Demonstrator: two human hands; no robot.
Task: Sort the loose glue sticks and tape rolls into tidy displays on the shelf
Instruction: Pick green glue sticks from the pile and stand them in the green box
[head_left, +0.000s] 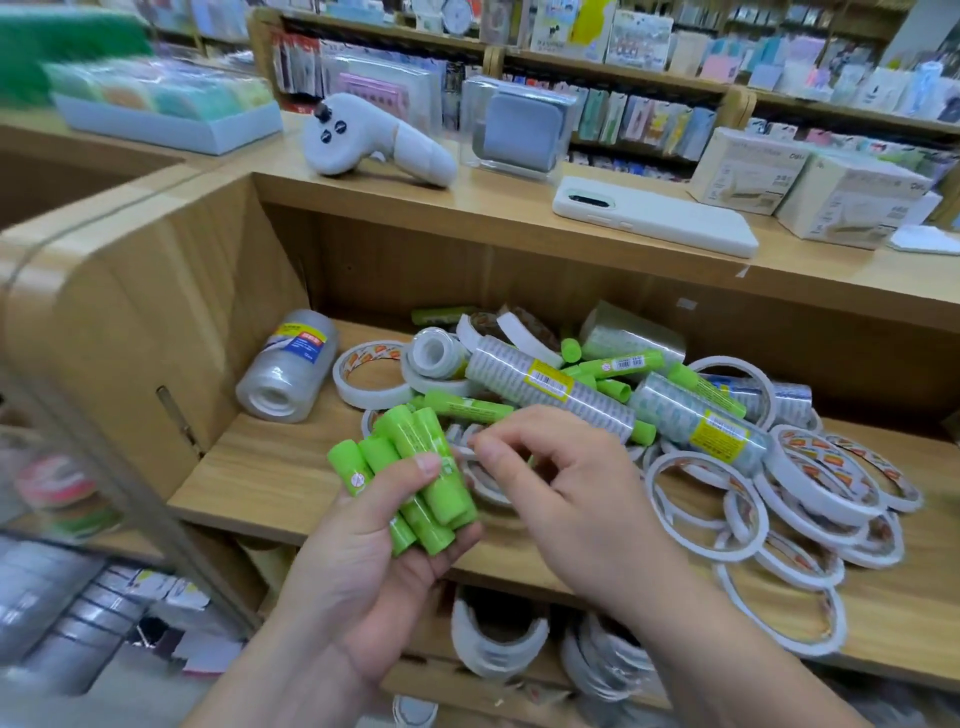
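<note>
- In front of the wooden shelf (249, 483), the left hand (374, 551) is gripping a bundle of green glue sticks (415, 467). Its fingers are curling under them and its thumb is pressing down on top.
- The bundle is sitting tilted in that hand, just above the front edge of the shelf board.
- The right hand (566, 488) is hovering just beside the bundle, with its fingers curled inward and the thumb and forefinger tips drawn close together. I cannot tell whether they are pinching anything or touching the sticks.
- Behind the hands, loose glue sticks (618, 364) are lying in a heap on the shelf, mixed in with wrapped packs of clear tape (524, 376).
- White tape rolls (815, 483) are lying flat and overlapping across the right side of the shelf, reaching toward its front edge.
- A wrapped stack of clear tape (288, 364) is lying on its side near the left wall, just beside the heap.
- On the board above, a white controller (374, 140), a phone (654, 215) and cardboard boxes (810, 187) are resting.
</note>
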